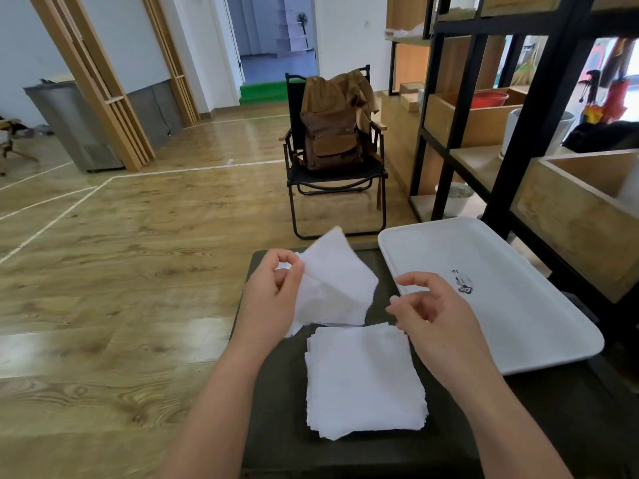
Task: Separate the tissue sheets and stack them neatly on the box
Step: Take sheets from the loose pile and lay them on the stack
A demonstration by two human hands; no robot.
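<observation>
White tissue sheets (337,285) hang loose from the left hand (273,292), which pinches them at one corner between thumb and forefinger, just above and behind the neat stack (364,378) that lies on the dark box (276,409). The right hand (439,316) holds nothing; its fingers are loosely curled in the air just beside the stack's far right corner, near the white tray (518,305). The risk is that two thin sheets cling together and go down as one, because the layers are so light. A quick pull could also tear a sheet, or the moving air could push the top of the stack out of line, since nothing presses it down. How many sheets the left hand holds cannot be told; the layers blend together. The box's near edge is cut off by the picture, and the forearms hide part of its top.
</observation>
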